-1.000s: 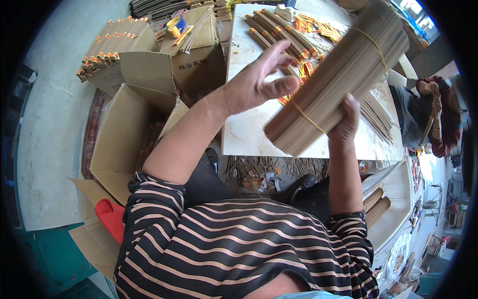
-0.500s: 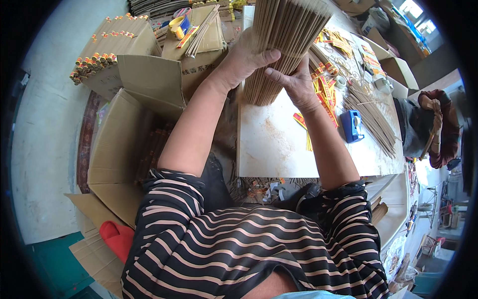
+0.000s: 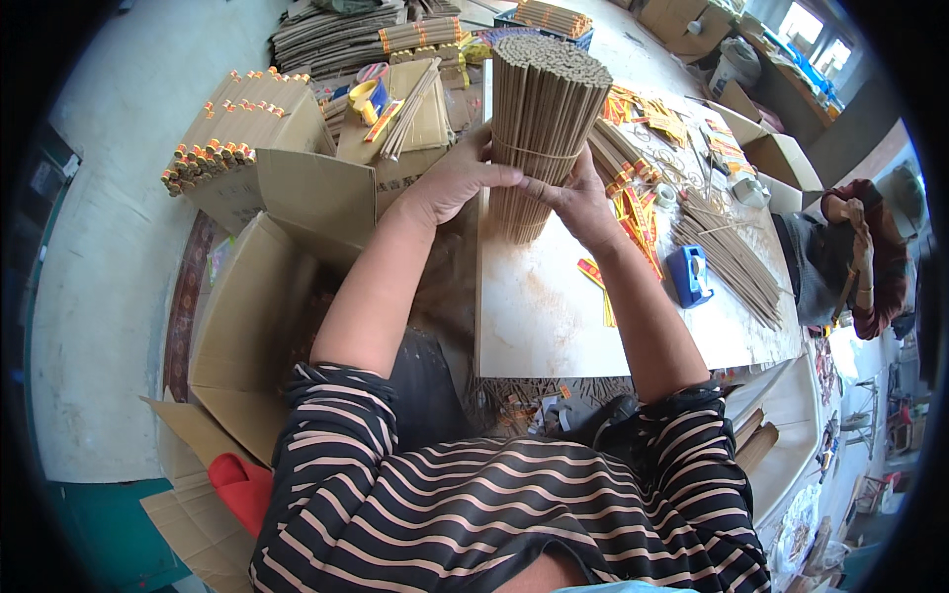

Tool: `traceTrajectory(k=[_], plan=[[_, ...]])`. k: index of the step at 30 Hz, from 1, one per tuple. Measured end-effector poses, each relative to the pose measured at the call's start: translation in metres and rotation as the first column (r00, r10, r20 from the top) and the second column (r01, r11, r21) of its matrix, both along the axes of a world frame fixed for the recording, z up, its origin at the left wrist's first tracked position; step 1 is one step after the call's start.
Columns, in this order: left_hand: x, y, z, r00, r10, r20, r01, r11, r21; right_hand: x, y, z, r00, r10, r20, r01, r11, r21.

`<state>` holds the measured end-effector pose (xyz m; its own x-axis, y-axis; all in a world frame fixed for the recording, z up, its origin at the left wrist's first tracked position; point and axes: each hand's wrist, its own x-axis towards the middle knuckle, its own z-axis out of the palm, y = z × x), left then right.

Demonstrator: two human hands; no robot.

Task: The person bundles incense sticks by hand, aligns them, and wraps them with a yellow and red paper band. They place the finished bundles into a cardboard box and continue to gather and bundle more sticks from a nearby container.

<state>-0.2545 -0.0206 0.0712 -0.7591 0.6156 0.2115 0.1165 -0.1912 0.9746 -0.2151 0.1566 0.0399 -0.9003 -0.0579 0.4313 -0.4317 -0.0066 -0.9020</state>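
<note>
A thick bundle of brown incense sticks (image 3: 549,104) stands nearly upright over the white tabletop (image 3: 534,316), its lower end at or just above the surface. A thin band (image 3: 529,150) circles it. My left hand (image 3: 457,180) grips its left side and my right hand (image 3: 585,203) its right, both closed around it with thumbs meeting at the front. The fingers behind the bundle are hidden. Right of my right hand lie red and yellow paper strips (image 3: 638,229), a blue tape dispenser (image 3: 689,277) and loose incense sticks (image 3: 736,259).
At my left stands an open cardboard box (image 3: 232,316). Behind it, banded incense bundles (image 3: 237,119) are stacked on a carton. Rolls of tape (image 3: 368,99) and loose sticks rest on another box. At the right edge, a person (image 3: 860,247) holds sticks.
The bundle, blurred and tilted before, is now steadier and more upright, with its top end showing. Both hands have stayed around it and sit lower in the view.
</note>
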Motion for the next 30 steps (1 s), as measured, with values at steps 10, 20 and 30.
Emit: traceTrajectory(k=[10, 20, 30], plan=[[-0.020, -0.022, -0.014, 0.647, -0.265, -0.715, -0.727, 0.071, -0.683, 0.018, -0.003, 0.023, 0.986, -0.072, 0.151, 0.057, 0.993, 0.105], [-0.003, 0.019, -0.028, 0.865, 0.467, 0.182, -0.501, 0.826, 0.260, 0.011, -0.003, 0.002, 0.995, -0.053, 0.088, 0.052, 0.999, 0.017], [-0.006, 0.058, 0.009, 0.880, 0.265, 0.394, -0.415, 0.832, 0.367, 0.017, 0.004, -0.004, 0.975, -0.165, 0.151, 0.124, 0.961, 0.248]])
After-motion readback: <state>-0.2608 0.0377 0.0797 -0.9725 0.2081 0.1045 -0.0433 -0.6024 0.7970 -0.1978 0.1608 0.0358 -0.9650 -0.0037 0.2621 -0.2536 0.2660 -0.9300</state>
